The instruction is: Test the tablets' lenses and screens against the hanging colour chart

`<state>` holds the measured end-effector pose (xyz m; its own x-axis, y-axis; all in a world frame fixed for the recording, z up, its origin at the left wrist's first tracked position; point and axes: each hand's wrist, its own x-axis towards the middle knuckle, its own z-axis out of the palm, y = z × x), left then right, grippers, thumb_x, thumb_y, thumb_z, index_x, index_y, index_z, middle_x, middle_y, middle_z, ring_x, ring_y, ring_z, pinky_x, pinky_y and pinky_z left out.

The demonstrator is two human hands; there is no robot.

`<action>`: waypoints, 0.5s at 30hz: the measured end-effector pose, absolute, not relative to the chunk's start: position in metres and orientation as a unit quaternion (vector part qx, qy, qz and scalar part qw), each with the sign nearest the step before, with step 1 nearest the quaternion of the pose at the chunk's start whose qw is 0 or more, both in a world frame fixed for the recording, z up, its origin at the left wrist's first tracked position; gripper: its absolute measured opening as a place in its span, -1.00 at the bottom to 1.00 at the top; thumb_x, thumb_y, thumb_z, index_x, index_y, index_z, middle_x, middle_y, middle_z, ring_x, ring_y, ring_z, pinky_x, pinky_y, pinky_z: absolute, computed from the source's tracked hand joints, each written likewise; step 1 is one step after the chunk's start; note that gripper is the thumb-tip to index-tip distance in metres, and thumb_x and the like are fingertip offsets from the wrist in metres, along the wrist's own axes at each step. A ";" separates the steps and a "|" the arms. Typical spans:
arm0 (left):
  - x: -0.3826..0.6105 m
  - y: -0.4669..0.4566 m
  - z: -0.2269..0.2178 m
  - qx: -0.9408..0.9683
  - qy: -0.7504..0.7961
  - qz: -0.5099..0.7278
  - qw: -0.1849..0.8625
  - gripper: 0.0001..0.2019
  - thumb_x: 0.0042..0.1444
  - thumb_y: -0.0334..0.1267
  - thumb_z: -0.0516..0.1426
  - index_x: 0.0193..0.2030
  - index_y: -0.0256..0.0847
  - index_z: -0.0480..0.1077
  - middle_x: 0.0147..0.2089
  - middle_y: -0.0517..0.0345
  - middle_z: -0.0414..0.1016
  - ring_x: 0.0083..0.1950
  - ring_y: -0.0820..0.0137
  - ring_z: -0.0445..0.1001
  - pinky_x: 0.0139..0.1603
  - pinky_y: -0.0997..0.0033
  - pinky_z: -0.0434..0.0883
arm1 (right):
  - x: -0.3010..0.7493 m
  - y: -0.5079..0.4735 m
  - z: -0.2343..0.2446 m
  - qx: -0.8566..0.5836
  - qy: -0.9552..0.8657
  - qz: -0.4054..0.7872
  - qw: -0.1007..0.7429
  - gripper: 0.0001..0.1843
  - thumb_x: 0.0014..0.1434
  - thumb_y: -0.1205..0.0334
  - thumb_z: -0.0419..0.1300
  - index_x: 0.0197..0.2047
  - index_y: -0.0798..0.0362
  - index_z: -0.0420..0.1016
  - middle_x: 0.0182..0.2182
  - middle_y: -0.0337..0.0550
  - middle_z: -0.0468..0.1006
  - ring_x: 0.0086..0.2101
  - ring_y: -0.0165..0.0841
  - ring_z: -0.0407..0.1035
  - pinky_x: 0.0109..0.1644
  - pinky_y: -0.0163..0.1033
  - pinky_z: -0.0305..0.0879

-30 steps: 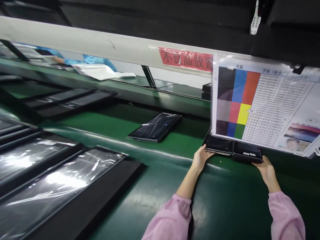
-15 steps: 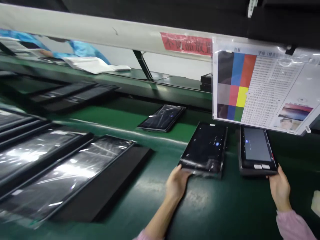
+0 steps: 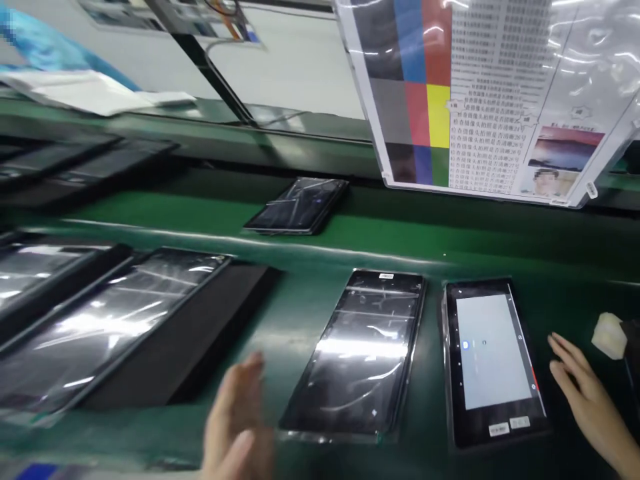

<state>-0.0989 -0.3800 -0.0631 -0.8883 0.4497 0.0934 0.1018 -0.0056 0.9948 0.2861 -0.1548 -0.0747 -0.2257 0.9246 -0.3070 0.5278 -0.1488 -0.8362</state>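
Two tablets lie flat on the green conveyor belt [image 3: 575, 240], side by side. The left one [image 3: 355, 353] has a dark screen under glossy plastic film, and the right one [image 3: 493, 360] shows a pale lit screen. My left hand [image 3: 235, 427], blurred and open, is in the air left of the dark tablet, touching nothing. My right hand [image 3: 590, 393] has its fingers apart just right of the lit tablet, with a small white foam block [image 3: 609, 335] beyond the fingertips.
A colour-chart sheet [image 3: 440, 87] hangs over the belt. Another dark tablet [image 3: 297, 207] lies farther back. Large film-covered panels [image 3: 135, 320] rest on black mats at left. A co-worker's blue sleeve [image 3: 45, 40] and white sheets [image 3: 85, 92] are beyond.
Both tablets have come nearer and lie flat, and the right screen has turned pale and bright. My hands have let go of the near edges and moved apart. The view has tilted.
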 end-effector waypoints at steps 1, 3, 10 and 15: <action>-0.084 -0.373 -0.053 0.224 0.690 0.664 0.179 -0.39 0.21 0.18 0.21 0.40 0.32 0.30 0.53 0.46 0.16 0.59 0.05 0.00 0.63 -0.04 -0.10 | 0.277 -0.142 -0.072 -0.582 -0.628 0.467 0.221 -0.29 0.28 -0.38 0.13 0.36 -0.24 0.40 0.44 -0.21 0.21 0.33 -0.05 0.22 0.45 0.08 0.13; -0.048 -0.360 -0.038 0.297 0.680 0.581 0.335 -0.37 0.31 0.16 0.14 0.49 0.25 0.18 0.58 0.34 0.05 0.58 0.02 0.03 0.60 -0.08 -0.03 | 0.257 -0.121 -0.069 -0.546 -0.634 0.496 0.233 -0.24 0.24 -0.41 0.13 0.36 -0.17 0.40 0.40 -0.12 0.28 0.20 -0.06 0.39 0.30 0.02 0.34; 0.028 -0.314 -0.063 0.472 0.625 0.388 0.486 -0.04 0.36 0.28 -0.01 0.59 -0.22 -0.45 0.63 0.05 -0.56 0.63 0.05 -0.41 0.60 0.04 -0.32 | 0.224 -0.079 -0.068 -0.540 -0.572 0.568 0.244 0.10 -0.03 -0.52 0.32 0.40 -0.04 0.34 0.31 0.01 0.42 -0.10 -0.10 0.54 -0.12 -0.12 0.54; 0.024 -0.309 -0.077 0.491 0.607 0.403 0.477 0.11 0.27 0.42 -0.01 0.57 -0.34 -0.49 0.62 -0.11 -0.56 0.63 0.03 -0.40 0.60 0.04 -0.26 | 0.219 -0.083 -0.070 -0.522 -0.515 0.634 0.246 -0.05 0.13 -0.50 0.24 0.40 -0.09 0.38 0.25 -0.04 0.50 0.14 0.05 0.47 0.08 0.00 0.54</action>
